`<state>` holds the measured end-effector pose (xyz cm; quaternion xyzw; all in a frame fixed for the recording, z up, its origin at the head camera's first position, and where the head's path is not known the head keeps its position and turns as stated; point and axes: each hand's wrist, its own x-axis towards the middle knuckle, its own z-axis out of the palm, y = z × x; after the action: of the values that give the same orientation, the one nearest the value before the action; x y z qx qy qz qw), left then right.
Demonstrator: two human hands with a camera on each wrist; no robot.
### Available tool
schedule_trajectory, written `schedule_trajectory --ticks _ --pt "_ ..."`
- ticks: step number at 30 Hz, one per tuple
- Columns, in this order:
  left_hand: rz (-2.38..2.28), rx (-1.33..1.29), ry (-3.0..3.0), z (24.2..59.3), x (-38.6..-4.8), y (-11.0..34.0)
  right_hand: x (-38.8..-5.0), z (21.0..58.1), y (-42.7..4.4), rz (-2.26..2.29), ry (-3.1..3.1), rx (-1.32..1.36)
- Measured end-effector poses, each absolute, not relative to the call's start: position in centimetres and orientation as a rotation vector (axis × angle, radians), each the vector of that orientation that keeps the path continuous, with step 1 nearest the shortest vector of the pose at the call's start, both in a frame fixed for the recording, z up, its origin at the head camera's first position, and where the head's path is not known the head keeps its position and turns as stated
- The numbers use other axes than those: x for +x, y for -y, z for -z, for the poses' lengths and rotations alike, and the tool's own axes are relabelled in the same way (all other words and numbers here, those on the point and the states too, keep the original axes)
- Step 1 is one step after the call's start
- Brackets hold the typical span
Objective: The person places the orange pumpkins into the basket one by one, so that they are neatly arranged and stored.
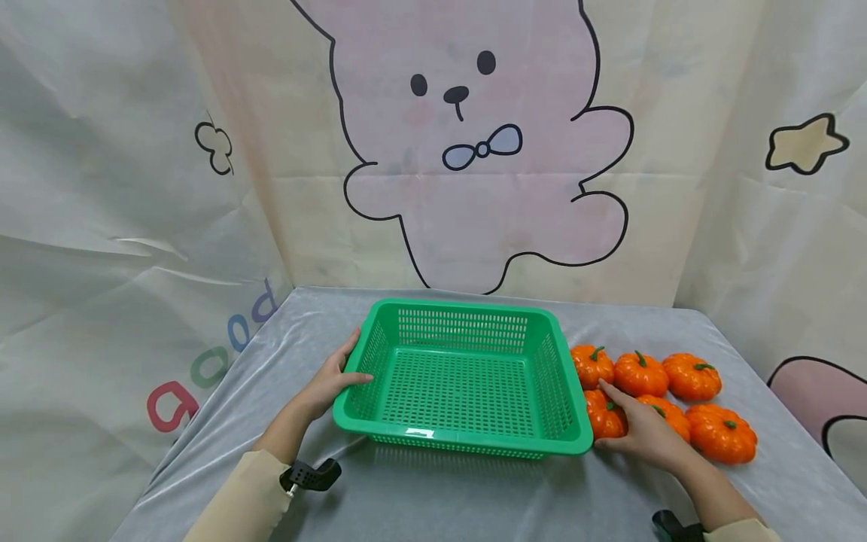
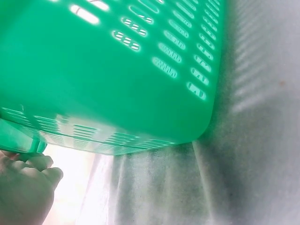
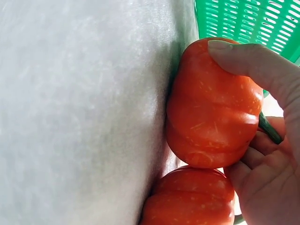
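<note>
A green plastic basket (image 1: pixel 460 391) with slotted walls stands on the cloth. My left hand (image 1: pixel 332 380) grips its left rim, thumb over the top; in the left wrist view the curled fingers (image 2: pixel 40 164) lie under the rim. My right hand (image 1: pixel 643 433) holds a small orange pumpkin (image 1: pixel 605 414) beside the basket's right wall. The right wrist view shows the thumb on one side of that pumpkin (image 3: pixel 213 108) and the fingers reaching behind it, partly hidden. A second pumpkin (image 3: pixel 190 199) lies directly beside it.
Several more orange pumpkins (image 1: pixel 721 434) with green stems sit in two rows right of the basket. A grey cloth (image 1: pixel 433 497) covers the table. Printed fabric (image 1: pixel 474 226) hangs behind and at both sides.
</note>
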<state>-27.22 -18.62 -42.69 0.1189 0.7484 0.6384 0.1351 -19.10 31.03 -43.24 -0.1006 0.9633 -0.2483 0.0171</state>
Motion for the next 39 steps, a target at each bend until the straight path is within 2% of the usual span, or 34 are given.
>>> schedule_trajectory --ticks 39 --pt "-1.874 0.307 -2.158 42.5 -27.0 18.4 -19.4 40.5 -31.1 0.761 -3.085 -0.410"
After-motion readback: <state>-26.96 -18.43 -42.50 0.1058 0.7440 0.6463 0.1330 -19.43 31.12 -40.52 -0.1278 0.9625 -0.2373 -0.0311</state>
